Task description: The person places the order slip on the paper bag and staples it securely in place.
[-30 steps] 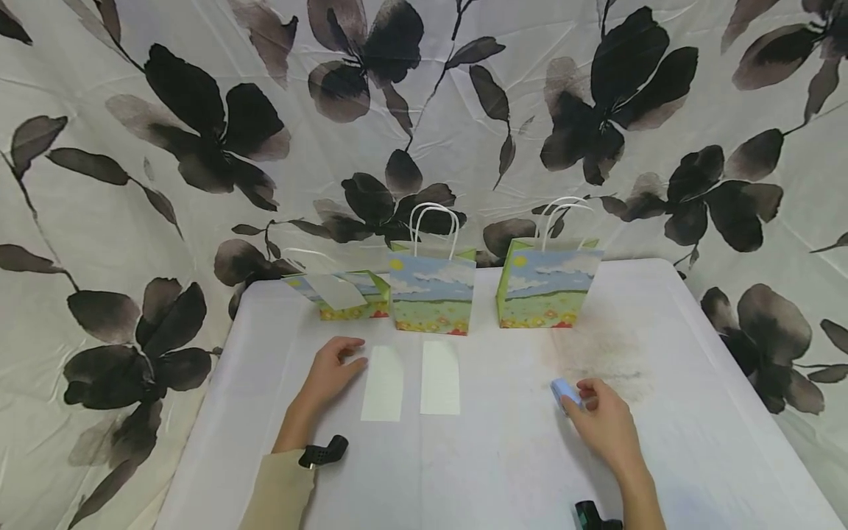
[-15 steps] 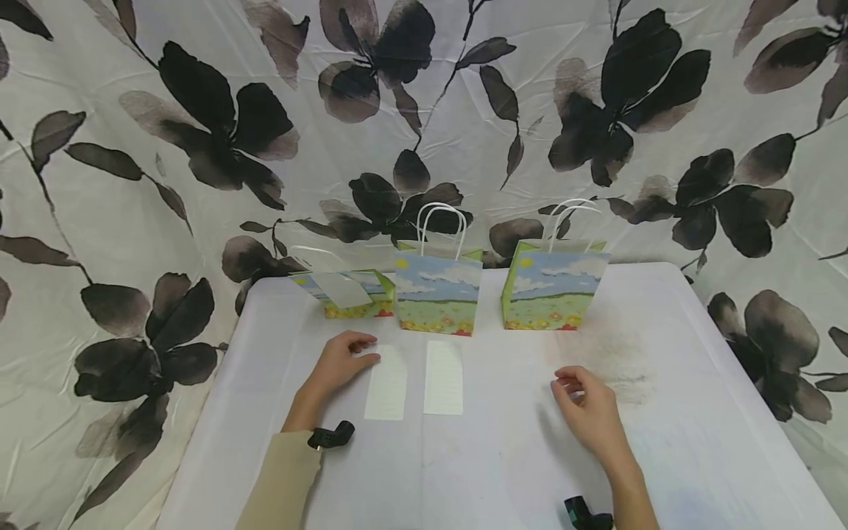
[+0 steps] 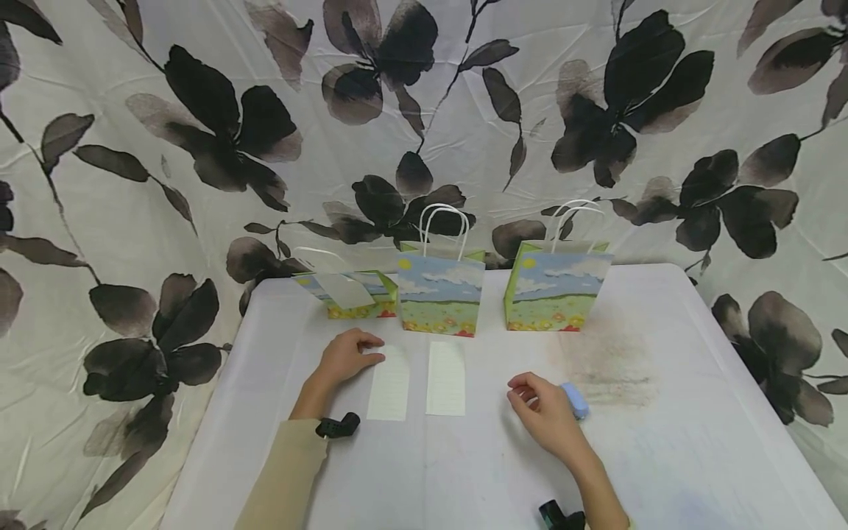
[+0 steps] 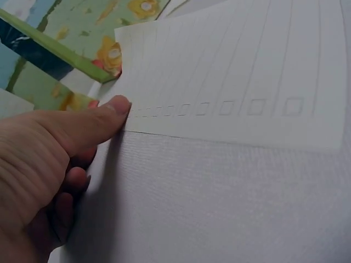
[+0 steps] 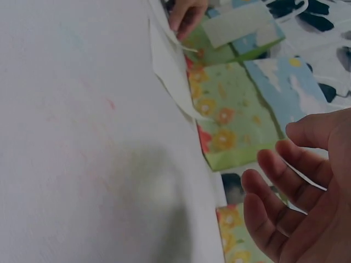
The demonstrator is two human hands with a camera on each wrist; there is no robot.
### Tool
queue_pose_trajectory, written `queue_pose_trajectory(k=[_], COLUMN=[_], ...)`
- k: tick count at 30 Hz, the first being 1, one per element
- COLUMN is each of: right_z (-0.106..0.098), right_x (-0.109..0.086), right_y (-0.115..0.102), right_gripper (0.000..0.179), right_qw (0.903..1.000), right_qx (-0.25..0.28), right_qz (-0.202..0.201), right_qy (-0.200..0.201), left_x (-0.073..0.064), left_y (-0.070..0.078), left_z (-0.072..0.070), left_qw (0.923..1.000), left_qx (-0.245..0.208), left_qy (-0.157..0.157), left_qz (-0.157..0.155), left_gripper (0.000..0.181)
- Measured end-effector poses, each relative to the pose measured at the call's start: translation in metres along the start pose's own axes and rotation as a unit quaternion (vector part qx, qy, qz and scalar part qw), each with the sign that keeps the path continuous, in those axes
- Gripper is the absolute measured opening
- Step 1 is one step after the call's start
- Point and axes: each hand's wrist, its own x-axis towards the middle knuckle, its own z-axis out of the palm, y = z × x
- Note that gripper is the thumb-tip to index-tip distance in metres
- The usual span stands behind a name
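My left hand [image 3: 346, 358] is at the left edge of a white lined paper slip [image 3: 389, 384]. In the left wrist view, the thumb [image 4: 112, 109] meets the slip's corner, beside a row of small printed boxes; the other fingers lie partly hidden below. A second lined slip [image 3: 446, 379] lies parallel to its right. My right hand [image 3: 546, 412] hovers over the table with loosely bent fingers and holds nothing. Just behind it, to the right, a small light-blue rounded object [image 3: 575, 401] lies on the table, partly covered by the hand; its kind is unclear.
Two paper gift bags with white handles stand at the back, one central [image 3: 440, 298] and one on the right [image 3: 556, 291]. At their left a third bag [image 3: 363, 296] leans back, bearing a white slip [image 3: 346, 290]. A floral curtain [image 3: 503, 147] hangs behind the white table [image 3: 477, 471].
My right hand has left the light-blue object and moved left; the object stays on the table. My left hand has edged right to the left slip. The head view has shifted slightly.
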Motion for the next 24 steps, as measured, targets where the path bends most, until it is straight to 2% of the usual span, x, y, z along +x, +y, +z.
queue_pose_trajectory(k=[3, 7, 11, 14, 19, 24], right_z=[0.007, 0.014, 0.015, 0.010, -0.003, -0.014], right_x=[0.003, 0.011, 0.026, 0.039, 0.064, 0.096], right_y=[0.001, 0.002, -0.003, -0.012, -0.029, -0.043], right_gripper=[0.011, 0.011, 0.009, 0.009, 0.020, 0.037], right_qw=[0.9998, 0.9993, 0.9995, 0.9990, 0.9968, 0.9932], right_qx=[0.013, 0.024, 0.019, 0.020, 0.034, 0.055], right_qz=[0.007, 0.005, -0.015, -0.039, -0.069, -0.081], right_qy=[-0.014, -0.029, -0.021, -0.004, 0.022, 0.064], left_x=[0.002, 0.002, 0.001, 0.000, -0.002, -0.006], left_y=[0.003, 0.005, 0.002, 0.000, -0.004, -0.007], left_z=[-0.001, -0.002, 0.000, 0.002, 0.001, -0.002], left_qw=[0.9999, 0.9996, 0.9990, 0.9984, 0.9948, 0.9848], left_qx=[-0.003, -0.012, -0.021, -0.034, -0.098, -0.173], left_qy=[-0.010, -0.007, 0.012, 0.028, 0.027, 0.015], left_qz=[-0.011, -0.026, -0.039, -0.035, -0.013, -0.001], left_gripper=[0.023, 0.022, 0.020, 0.018, 0.016, 0.014])
